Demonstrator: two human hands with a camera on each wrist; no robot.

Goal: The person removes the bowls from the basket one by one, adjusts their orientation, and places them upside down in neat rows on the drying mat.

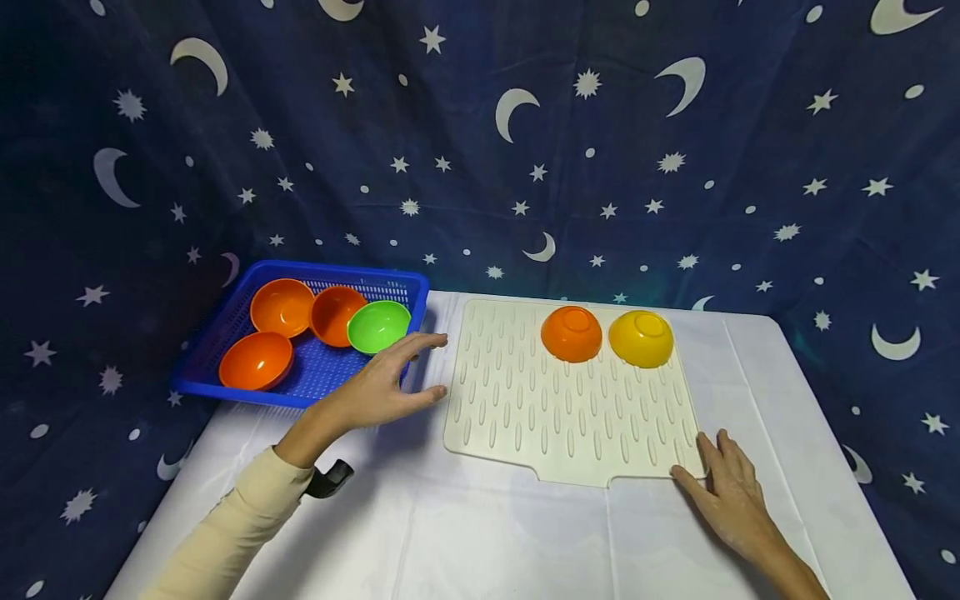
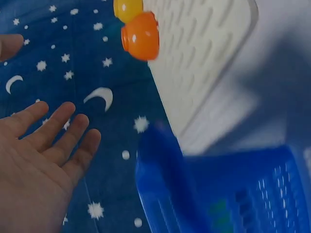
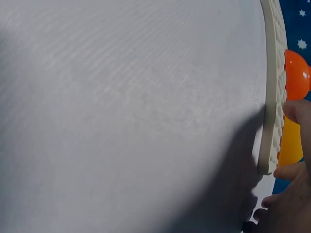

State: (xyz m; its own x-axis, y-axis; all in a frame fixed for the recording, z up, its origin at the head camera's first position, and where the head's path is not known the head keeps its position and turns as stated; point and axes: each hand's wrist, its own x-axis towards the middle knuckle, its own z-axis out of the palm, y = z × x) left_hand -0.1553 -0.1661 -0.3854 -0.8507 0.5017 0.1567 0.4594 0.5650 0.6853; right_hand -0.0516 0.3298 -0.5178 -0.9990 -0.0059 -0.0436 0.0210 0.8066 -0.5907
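Note:
My left hand (image 1: 378, 387) is held over the gap between the blue basket (image 1: 251, 397) and the cream drying mat (image 1: 517, 425), thumb and fingers spread with nothing between them. In the left wrist view its palm shows beside the basket. At the mat's near right corner, my right hand (image 1: 727, 496) rests with thumb and fingertips right at the edges. An orange bowl (image 1: 572, 335) and a yellow bowl (image 1: 641, 340) lie upside down along the mat's far side. Inside the basket sit several orange bowls (image 1: 281, 307) and a green bowl (image 1: 378, 327), mouths up.
White cloth (image 1: 495, 533) covers the table under the basket and mat. Dark blue fabric with moons and stars (image 1: 465, 208) hangs behind the table and along its sides. A black device (image 1: 330, 479) is strapped at my left wrist.

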